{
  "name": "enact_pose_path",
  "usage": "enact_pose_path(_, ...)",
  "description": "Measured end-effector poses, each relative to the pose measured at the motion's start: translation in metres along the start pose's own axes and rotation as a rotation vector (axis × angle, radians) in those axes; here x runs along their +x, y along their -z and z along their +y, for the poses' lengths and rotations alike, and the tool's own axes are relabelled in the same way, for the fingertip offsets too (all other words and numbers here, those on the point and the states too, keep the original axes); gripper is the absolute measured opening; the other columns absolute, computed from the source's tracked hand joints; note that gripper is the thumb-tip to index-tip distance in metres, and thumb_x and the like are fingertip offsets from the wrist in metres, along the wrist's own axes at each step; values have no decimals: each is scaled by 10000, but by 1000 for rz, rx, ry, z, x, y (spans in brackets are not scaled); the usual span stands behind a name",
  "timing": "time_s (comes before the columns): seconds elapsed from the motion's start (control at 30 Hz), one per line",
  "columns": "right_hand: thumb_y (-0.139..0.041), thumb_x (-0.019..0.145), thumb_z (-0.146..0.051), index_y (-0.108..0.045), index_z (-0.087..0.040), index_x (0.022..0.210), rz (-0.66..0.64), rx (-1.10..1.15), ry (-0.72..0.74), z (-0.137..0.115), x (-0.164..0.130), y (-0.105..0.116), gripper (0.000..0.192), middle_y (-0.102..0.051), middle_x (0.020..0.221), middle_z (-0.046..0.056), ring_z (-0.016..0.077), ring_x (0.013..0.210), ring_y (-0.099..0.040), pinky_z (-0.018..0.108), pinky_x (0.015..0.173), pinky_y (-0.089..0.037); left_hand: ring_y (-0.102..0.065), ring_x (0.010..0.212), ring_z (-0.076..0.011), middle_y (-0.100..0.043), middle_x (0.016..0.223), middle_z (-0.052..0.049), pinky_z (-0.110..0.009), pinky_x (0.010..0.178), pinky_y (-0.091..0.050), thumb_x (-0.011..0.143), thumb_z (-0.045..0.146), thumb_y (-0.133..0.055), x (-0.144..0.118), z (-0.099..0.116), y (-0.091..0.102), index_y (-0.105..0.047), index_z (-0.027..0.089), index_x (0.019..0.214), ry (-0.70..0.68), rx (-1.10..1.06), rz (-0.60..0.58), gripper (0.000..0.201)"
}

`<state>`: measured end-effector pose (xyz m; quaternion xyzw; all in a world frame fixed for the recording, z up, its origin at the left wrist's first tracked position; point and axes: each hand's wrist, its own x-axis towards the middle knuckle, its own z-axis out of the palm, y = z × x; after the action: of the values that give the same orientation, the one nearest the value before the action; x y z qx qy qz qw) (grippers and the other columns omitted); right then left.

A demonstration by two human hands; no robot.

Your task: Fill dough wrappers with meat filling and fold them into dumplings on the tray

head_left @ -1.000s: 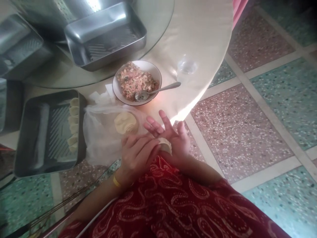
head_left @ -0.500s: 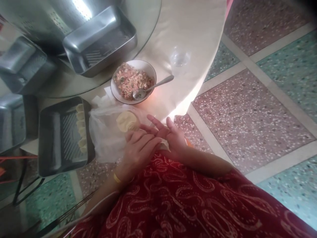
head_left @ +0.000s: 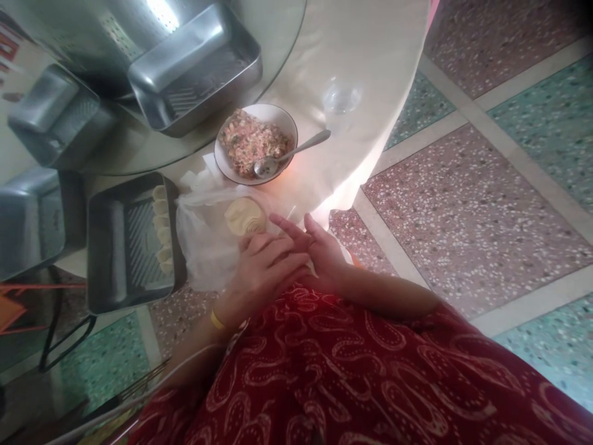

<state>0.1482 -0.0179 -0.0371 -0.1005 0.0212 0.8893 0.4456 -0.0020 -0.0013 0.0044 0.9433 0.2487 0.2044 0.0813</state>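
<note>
- Dumpling (head_left: 313, 267): only a pale sliver shows between the two hands, held above the lap just off the surface (head_left: 370, 49) edge.
- Left hand (head_left: 264, 272): fingers curled over the dumpling, pressing against the right hand.
- Right hand (head_left: 319, 253): cupped beneath, fingers stretched forward, closed with the left around the dumpling.
- Wrapper stack (head_left: 244, 216): on a plastic bag (head_left: 204, 241), just ahead of the hands.
- Bowl of filling (head_left: 256, 151): a spoon (head_left: 291, 154) rests in it.
- Metal tray (head_left: 132, 247): folded dumplings (head_left: 162, 228) lined along its right side.

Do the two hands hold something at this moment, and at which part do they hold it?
It cannot be told. The left hand lies over the right hand, fingers pressed together, and whatever is between them is hidden.
</note>
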Motion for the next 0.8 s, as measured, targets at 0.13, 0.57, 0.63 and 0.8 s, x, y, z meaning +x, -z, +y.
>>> enact_pose_path(0.13,-260,946,-630,-552,-265,1273,62,-54,112,-3,-1,-10,571,-731,1108,43,177,907,-699,386,830,-575,-622,907,-188,-715,968,-36,-364,828,-474,872,239,-666,-8,3,6,-621,222,1098,186,40,180,232)
enact_pose_path(0.57,-194,942,-642,-485,-337,1342,171,-212,217,9,9,-25,582,-668,1248,27,204,1161,-620,490,1006,-474,-610,812,-162,-702,832,-30,-319,749,-485,892,241,-615,-27,16,5,-603,184,758,452,-58,238,146)
enact_pose_path(0.63,-214,941,-640,-516,-344,1309,192,-230,203,12,11,-27,561,-675,1239,20,203,1162,-619,496,1021,-462,-604,801,-172,-706,835,-35,-331,744,-485,891,282,-626,-31,17,7,-623,181,825,473,-31,265,120)
enact_pose_path(0.8,-298,924,-648,-580,-350,1241,174,-312,74,24,20,-30,518,-682,1242,24,214,1141,-623,517,1057,-429,-624,956,-190,-692,1024,-77,-355,847,-519,908,304,-607,-42,16,17,-612,183,1148,389,-45,269,269)
